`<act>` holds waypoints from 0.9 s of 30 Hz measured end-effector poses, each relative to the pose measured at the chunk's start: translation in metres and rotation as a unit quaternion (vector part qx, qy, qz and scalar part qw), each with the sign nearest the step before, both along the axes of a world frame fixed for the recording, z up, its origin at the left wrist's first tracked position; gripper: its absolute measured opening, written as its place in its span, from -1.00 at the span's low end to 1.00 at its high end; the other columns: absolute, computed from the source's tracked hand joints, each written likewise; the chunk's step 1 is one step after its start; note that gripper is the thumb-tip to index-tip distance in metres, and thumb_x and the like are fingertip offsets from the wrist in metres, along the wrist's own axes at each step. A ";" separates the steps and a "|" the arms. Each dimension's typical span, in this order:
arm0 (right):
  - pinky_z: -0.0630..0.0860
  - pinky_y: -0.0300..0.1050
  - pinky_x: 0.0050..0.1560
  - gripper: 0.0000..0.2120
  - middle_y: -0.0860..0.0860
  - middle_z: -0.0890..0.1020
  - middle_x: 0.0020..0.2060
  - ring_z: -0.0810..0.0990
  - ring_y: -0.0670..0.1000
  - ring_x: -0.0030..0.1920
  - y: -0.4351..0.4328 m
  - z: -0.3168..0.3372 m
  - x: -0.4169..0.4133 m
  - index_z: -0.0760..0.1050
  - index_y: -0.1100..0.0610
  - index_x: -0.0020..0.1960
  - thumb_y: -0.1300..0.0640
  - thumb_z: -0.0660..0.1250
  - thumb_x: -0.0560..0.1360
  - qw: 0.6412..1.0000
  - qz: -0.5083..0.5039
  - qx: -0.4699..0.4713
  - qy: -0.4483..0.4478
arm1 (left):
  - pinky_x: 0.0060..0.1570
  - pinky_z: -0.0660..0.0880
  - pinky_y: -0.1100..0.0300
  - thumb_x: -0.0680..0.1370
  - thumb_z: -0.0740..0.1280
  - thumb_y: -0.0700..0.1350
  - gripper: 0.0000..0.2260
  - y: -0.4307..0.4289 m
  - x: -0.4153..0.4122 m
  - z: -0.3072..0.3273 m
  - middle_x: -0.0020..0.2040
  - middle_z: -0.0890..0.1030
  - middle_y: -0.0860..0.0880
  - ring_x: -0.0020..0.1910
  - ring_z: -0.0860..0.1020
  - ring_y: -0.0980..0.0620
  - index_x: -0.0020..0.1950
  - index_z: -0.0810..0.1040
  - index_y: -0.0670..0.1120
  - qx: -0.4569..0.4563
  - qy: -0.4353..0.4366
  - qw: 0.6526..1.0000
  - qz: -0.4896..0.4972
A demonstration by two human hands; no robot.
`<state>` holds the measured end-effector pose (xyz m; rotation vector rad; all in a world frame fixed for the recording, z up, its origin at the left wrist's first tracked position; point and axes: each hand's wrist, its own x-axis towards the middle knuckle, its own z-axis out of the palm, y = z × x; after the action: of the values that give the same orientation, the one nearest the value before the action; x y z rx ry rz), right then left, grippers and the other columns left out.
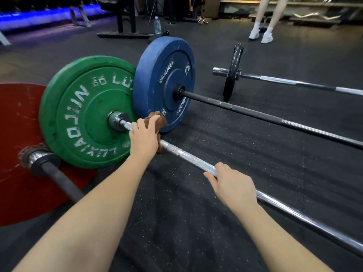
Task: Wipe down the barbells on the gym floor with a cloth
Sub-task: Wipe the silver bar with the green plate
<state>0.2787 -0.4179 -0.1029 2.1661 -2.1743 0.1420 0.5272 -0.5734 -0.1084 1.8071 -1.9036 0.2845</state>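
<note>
- The brown cloth (157,119) is bunched around the silver bar (188,159), just right of the collar at the green plate (78,114).
- The left hand (144,137) holds the cloth against the bar. Its grip is clamped on cloth and bar together, with the fingers curled over the top.
- The right hand (233,185) sits further right and nearer on the same bar. Its grip is closed around the bare metal, fingers over the far side and thumb on the near side.
- The silver bar lies on the gym floor (255,154), running from the green plate at centre left towards the near right corner.
- The green plate stands upright. Its far right edge overlaps the blue plate (167,75) behind it.
- The blue plate carries a black bar (255,114), which runs right, beyond the silver bar.
- Further back, a small black plate (233,71) sits on a third bar (284,80) with a chrome sleeve.
- At near left, a red plate (17,154) stands with a dark bar (60,181) coming out towards the camera.
- A clear bottle (157,25) stands on the floor behind the blue plate, beside a black rack base.
- At far right, a person's legs (263,26) are in view, in white socks and shoes.
</note>
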 end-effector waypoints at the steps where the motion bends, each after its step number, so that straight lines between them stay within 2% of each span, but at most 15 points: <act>1: 0.27 -0.06 -0.41 -0.57 -0.08 0.50 -0.17 0.43 0.05 -0.30 0.001 -0.001 0.000 0.24 0.03 -0.03 -0.33 -0.06 0.66 1.000 -0.001 -0.013 0.008 | -0.10 0.44 -0.15 0.55 0.43 -0.13 -0.50 0.007 -0.005 -0.002 0.09 0.46 -0.27 0.01 0.42 -0.28 0.47 0.42 0.00 -0.015 0.003 1.000 -0.021; 3: 0.13 -0.10 -0.48 -0.54 -0.08 0.49 -0.25 0.39 0.04 -0.37 0.002 -0.004 0.002 0.26 0.03 -0.08 -0.37 -0.01 0.63 0.998 0.000 -0.052 0.032 | -0.11 0.43 -0.13 0.54 0.44 -0.15 -0.49 0.023 -0.014 -0.008 0.06 0.46 -0.26 -0.02 0.42 -0.25 0.47 0.42 -0.01 -0.040 -0.004 0.996 -0.082; 5: -0.01 -0.12 -0.50 -0.48 -0.08 0.44 -0.37 0.31 0.04 -0.47 0.002 -0.008 0.004 0.27 0.04 -0.18 -0.43 0.14 0.54 0.996 -0.011 -0.067 0.050 | -0.08 0.45 -0.12 0.52 0.44 -0.15 -0.47 0.036 -0.022 -0.012 0.07 0.46 -0.24 -0.04 0.42 -0.23 0.47 0.41 0.00 -0.052 -0.025 0.990 -0.130; 7: -0.08 -0.17 -0.47 -0.42 -0.06 0.36 -0.48 0.20 0.03 -0.54 0.002 -0.010 0.006 0.25 0.07 -0.26 -0.43 0.31 0.43 0.995 -0.019 -0.086 0.038 | -0.04 0.46 -0.10 0.51 0.45 -0.15 -0.44 0.036 -0.018 -0.011 0.07 0.47 -0.22 -0.05 0.40 -0.21 0.49 0.39 0.02 -0.059 -0.050 0.983 -0.169; 9: -0.11 -0.19 -0.44 -0.41 -0.05 0.30 -0.51 0.16 0.03 -0.55 0.002 -0.009 0.007 0.22 0.08 -0.29 -0.38 0.40 0.39 0.994 -0.010 -0.105 0.012 | -0.02 0.46 -0.09 0.53 0.45 -0.14 -0.43 0.022 -0.003 -0.006 0.09 0.46 -0.19 -0.04 0.39 -0.19 0.50 0.37 0.04 -0.042 -0.057 0.979 -0.192; 14: -0.05 -0.16 -0.46 -0.45 -0.04 0.37 -0.51 0.18 0.06 -0.54 0.000 -0.013 0.005 0.24 0.08 -0.29 -0.37 0.17 0.57 0.990 -0.014 -0.142 0.008 | 0.04 0.44 -0.17 0.60 0.40 -0.09 -0.52 -0.015 0.031 -0.005 0.14 0.47 -0.23 0.03 0.43 -0.27 0.51 0.40 0.03 -0.009 0.008 0.997 -0.082; 17: 0.02 -0.16 -0.46 -0.45 -0.04 0.33 -0.51 0.18 0.06 -0.53 -0.003 -0.019 0.005 0.22 0.07 -0.28 -0.36 0.02 0.62 0.986 -0.014 -0.163 -0.002 | 0.09 0.43 -0.23 0.64 0.34 -0.07 -0.53 -0.034 0.046 -0.005 0.20 0.46 -0.25 0.11 0.43 -0.31 0.54 0.37 0.02 0.014 0.010 0.999 -0.034; 22: 0.04 -0.16 -0.44 -0.49 -0.03 0.23 -0.48 0.15 0.06 -0.53 -0.003 -0.022 0.004 0.18 0.07 -0.26 -0.33 0.01 0.60 0.981 -0.006 -0.193 -0.007 | 0.24 0.35 -0.23 0.69 0.23 -0.03 -0.59 -0.049 0.038 0.005 0.27 0.43 -0.24 0.25 0.40 -0.30 0.54 0.31 0.09 0.060 0.044 0.996 0.041; 24: 0.06 -0.14 -0.44 -0.51 -0.03 0.22 -0.48 0.16 0.07 -0.52 -0.003 -0.023 0.003 0.18 0.06 -0.26 -0.32 0.03 0.60 0.980 -0.005 -0.197 -0.005 | 0.18 0.37 -0.23 0.67 0.27 -0.05 -0.58 -0.042 0.029 0.005 0.24 0.45 -0.24 0.22 0.41 -0.30 0.53 0.34 0.07 0.054 0.032 0.997 0.049; 27: 0.07 -0.13 -0.44 -0.51 -0.03 0.22 -0.48 0.16 0.08 -0.51 -0.003 -0.026 0.004 0.18 0.06 -0.26 -0.32 0.01 0.60 0.980 -0.006 -0.200 -0.002 | -0.03 0.44 -0.18 0.61 0.38 -0.09 -0.56 -0.013 0.012 0.000 0.12 0.48 -0.26 0.07 0.45 -0.30 0.49 0.42 0.01 0.000 0.025 1.000 0.008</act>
<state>0.2824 -0.4213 -0.1286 1.9262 -1.9505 0.5325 0.5396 -0.5863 -0.1088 1.8122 -1.8563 0.2423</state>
